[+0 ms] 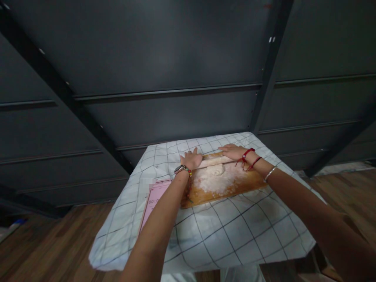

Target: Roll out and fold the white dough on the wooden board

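Note:
A wooden board point(202, 192) dusted with flour lies on a table under a white checked cloth point(223, 231). A pale lump of dough point(216, 170) sits on the board, with a wooden rolling pin point(213, 160) lying across its far side. My left hand point(191, 158) rests flat on the pin's left end, fingers stretched out. My right hand point(232, 151) lies flat on the pin's right end, fingers spread. Both wrists wear bracelets.
A pink phone point(152, 203) showing a timer lies on the cloth left of the board, partly under my left forearm. A dark panelled wall point(176, 78) stands right behind the table. Wooden floor point(53, 243) surrounds the table.

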`<state>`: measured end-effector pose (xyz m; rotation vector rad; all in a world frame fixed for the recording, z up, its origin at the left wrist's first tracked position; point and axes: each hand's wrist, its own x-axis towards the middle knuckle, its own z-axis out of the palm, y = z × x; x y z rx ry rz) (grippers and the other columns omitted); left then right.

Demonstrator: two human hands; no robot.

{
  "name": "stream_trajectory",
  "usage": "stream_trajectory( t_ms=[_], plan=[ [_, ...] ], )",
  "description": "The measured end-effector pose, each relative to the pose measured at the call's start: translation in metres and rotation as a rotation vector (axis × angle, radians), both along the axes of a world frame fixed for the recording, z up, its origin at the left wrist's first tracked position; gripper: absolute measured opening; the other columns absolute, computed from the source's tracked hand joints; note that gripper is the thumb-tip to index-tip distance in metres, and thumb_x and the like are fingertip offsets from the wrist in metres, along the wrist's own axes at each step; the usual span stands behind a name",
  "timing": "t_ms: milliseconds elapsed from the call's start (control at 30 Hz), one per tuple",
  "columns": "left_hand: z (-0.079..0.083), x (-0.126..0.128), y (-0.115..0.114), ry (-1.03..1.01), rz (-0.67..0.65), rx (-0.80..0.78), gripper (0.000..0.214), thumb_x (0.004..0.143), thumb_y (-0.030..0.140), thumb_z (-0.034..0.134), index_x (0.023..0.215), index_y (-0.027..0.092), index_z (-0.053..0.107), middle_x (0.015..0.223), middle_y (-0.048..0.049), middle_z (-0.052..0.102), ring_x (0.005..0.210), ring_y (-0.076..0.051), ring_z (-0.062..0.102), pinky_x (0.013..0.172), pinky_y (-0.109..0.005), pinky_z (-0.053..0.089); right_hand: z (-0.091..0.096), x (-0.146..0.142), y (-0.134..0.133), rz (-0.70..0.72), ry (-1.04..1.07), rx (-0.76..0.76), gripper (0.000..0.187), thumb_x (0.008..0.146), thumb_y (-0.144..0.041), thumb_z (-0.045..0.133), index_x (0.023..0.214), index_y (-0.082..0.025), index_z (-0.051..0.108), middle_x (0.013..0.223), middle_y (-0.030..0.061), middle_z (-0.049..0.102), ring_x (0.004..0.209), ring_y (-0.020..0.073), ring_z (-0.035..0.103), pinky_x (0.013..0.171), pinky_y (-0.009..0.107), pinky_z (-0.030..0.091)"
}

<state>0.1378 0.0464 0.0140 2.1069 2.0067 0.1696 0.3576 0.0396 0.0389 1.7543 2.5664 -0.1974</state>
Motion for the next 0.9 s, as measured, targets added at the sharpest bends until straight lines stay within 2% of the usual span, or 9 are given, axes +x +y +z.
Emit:
stream_trajectory(
  t_ms=[100,167,267,400,533,633,733,900],
  plan=[
    [-0.004,0.0,-0.01,0.054,-0.047,0.119,0.056,0.089,0.037,0.026,0.144,0.025,0.029,0.144,-0.0108,0.038,0.134,-0.031,0.029,0.107,-0.058,0.017,-0.002,-0.002,-0.017,-0.048,-0.02,0.09,0.05,0.093,-0.037,0.025,0.14,-0.028,0.038,0.144,0.0064,0.038,0.133,0.0327,0.027,0.098,0.064,0.025],
    [-0.007,0.0,-0.022,0.099,-0.085,0.23,0.055,0.09,0.036,0.026,0.143,0.025,0.031,0.144,-0.0093,0.038,0.135,-0.03,0.028,0.108,-0.057,0.016,-0.005,-0.002,-0.03,-0.027,-0.038,0.183,0.049,0.093,-0.034,0.023,0.138,-0.026,0.04,0.142,0.0067,0.041,0.133,0.0316,0.027,0.099,0.065,0.023],
    [-0.009,0.001,-0.043,0.147,-0.116,0.373,0.053,0.09,0.033,0.025,0.142,0.023,0.033,0.14,-0.0089,0.044,0.133,-0.028,0.031,0.109,-0.053,0.017,-0.009,-0.003,-0.047,0.002,-0.051,0.263,0.048,0.093,-0.031,0.022,0.133,-0.023,0.047,0.136,0.0064,0.049,0.131,0.0295,0.034,0.1,0.061,0.026],
    [-0.01,0.003,-0.067,0.164,-0.129,0.49,0.052,0.089,0.03,0.027,0.14,0.019,0.038,0.133,-0.0103,0.051,0.13,-0.027,0.037,0.109,-0.05,0.017,-0.015,-0.002,-0.066,0.023,-0.034,0.289,0.048,0.094,-0.031,0.02,0.128,-0.021,0.053,0.135,0.0036,0.051,0.128,0.0272,0.039,0.102,0.051,0.031],
    [-0.012,0.004,-0.091,0.156,-0.169,0.543,0.053,0.089,0.028,0.029,0.14,0.015,0.036,0.132,-0.0118,0.052,0.129,-0.027,0.037,0.11,-0.047,0.016,-0.02,0.003,-0.086,0.055,-0.025,0.308,0.05,0.094,-0.034,0.019,0.129,-0.019,0.053,0.136,0.005,0.05,0.128,0.0252,0.04,0.103,0.046,0.031],
    [-0.014,0.003,-0.103,0.141,-0.196,0.509,0.053,0.09,0.026,0.027,0.141,0.014,0.033,0.129,-0.0111,0.054,0.127,-0.026,0.039,0.109,-0.045,0.018,-0.019,0.006,-0.091,0.1,-0.023,0.278,0.052,0.095,-0.038,0.018,0.132,-0.019,0.05,0.14,0.0051,0.045,0.131,0.0238,0.036,0.105,0.045,0.03],
    [-0.011,0.004,-0.098,0.128,-0.178,0.424,0.054,0.09,0.026,0.026,0.142,0.013,0.032,0.127,-0.0116,0.056,0.124,-0.026,0.043,0.105,-0.042,0.025,-0.013,0.005,-0.079,0.138,0.022,0.207,0.055,0.095,-0.042,0.017,0.134,-0.02,0.048,0.141,0.0032,0.044,0.132,0.0223,0.034,0.108,0.041,0.026],
    [0.002,0.005,-0.059,0.102,-0.112,0.269,0.057,0.09,0.031,0.024,0.145,0.018,0.025,0.133,-0.0113,0.05,0.127,-0.026,0.038,0.106,-0.047,0.024,-0.005,-0.001,-0.043,0.091,0.114,0.039,0.057,0.095,-0.049,0.019,0.138,-0.022,0.043,0.141,0.0009,0.043,0.131,0.0207,0.035,0.111,0.039,0.021]
  ],
)
